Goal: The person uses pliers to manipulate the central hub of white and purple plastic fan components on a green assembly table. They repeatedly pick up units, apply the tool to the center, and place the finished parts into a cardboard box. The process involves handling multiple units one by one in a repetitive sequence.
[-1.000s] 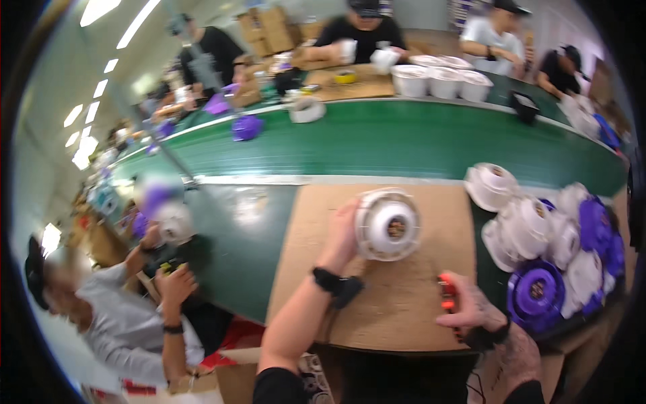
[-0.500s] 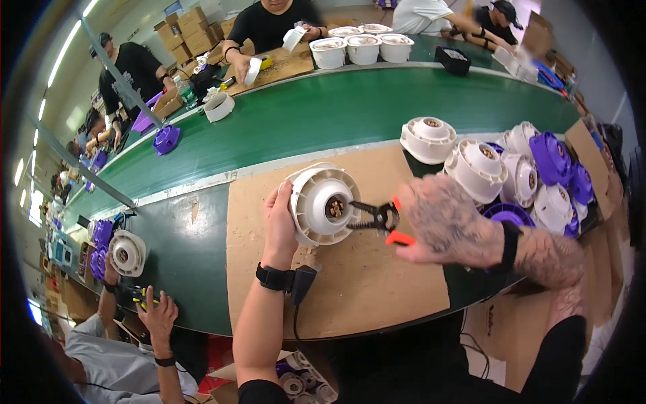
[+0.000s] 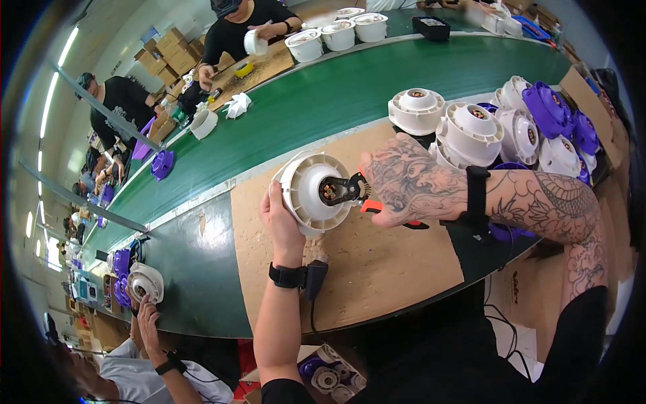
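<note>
My left hand point(image 3: 281, 214) grips the rim of a round white plastic motor housing point(image 3: 306, 214) from its left side. The housing is tilted toward me, with copper-coloured parts showing in its central hole. In my right hand point(image 3: 410, 178) are black pliers with orange-red handles point(image 3: 352, 190). The plier jaws reach into the central hole, at its right edge; what exactly they touch is too small to tell. Both hands are above a cardboard sheet point(image 3: 363, 283) on the green bench.
White and purple housings point(image 3: 471, 135) are piled at the right, by a cardboard box point(image 3: 592, 111). A green conveyor belt point(image 3: 289, 108) runs behind the sheet. Co-workers sit across it and at my left, one touching a white housing point(image 3: 145, 283). A box of parts point(image 3: 330, 377) stands below the bench edge.
The plier jaws have moved in from the housing's right side to its central hole, and the handles have come closer together. My view has shifted slightly. Across the belt, a crumpled white piece has appeared.
</note>
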Demonstrator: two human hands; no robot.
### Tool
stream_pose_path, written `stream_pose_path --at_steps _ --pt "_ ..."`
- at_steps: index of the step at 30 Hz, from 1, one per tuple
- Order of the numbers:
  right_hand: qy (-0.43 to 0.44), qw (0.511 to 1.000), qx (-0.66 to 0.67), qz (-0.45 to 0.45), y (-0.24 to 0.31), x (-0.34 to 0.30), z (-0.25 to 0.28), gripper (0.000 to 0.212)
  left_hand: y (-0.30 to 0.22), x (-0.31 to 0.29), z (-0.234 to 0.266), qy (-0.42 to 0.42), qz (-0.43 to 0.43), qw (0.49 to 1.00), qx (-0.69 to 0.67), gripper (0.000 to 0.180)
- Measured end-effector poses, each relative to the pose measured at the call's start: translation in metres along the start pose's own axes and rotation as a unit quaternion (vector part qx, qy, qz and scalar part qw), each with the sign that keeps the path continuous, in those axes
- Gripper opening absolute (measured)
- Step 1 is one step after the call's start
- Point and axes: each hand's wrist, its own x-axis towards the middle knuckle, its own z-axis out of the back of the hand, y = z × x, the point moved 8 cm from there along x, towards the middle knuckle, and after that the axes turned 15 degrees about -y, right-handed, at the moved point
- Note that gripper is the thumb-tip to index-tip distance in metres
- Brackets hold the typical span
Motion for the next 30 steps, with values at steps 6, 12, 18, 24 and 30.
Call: stream_pose_path --at_steps 6,12,18,24,30 --pt "-0.028 0.999 -0.009 0.016 -0.001 -0.009 -0.004 0.053 -0.003 -0.008 -0.008 0.012 -0.035 0.999 0.003 0.033" --pt "0.006 0.999 -0.038 -0.008 -0.001 -0.009 -0.005 0.051 -0.006 -0.012 -0.011 0.015 -0.053 0.998 0.011 0.03" --pt "0.018 1.0 -0.009 -0.009 -0.003 -0.01 -0.002 0.041 -0.004 -0.011 -0.008 0.007 -0.055 0.998 0.016 0.032" --pt "-0.019 1.0 -0.007 0.019 0.0 -0.013 0.002 0.036 -0.005 -0.011 -0.009 0.018 -0.07 0.997 0.024 0.033" --pt "0.055 0.998 0.009 -0.036 -0.005 -0.01 0.0 0.046 -0.007 -0.014 -0.012 0.026 -0.082 0.996 0.026 0.034"
